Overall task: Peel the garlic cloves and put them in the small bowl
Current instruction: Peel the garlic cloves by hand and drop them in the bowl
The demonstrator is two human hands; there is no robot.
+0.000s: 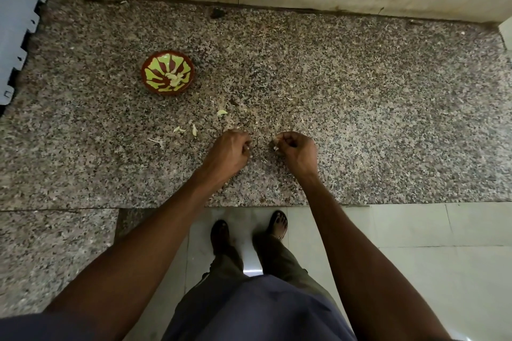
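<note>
Garlic (276,147) pinched by right hand (297,150).

Speckled granite counter (360,119) bears bowl (167,72), peel scraps (194,129)

Curled hands (230,148) over speckled counter (360,108)

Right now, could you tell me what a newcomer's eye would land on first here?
The red-and-green small bowl stands out at the left of the speckled granite counter, with pale peeled cloves inside. Nearer the counter's front edge, the left hand and right hand are curled side by side, the right pinching a pale scrap. Pale peel scraps lie between bowl and hands.
</note>
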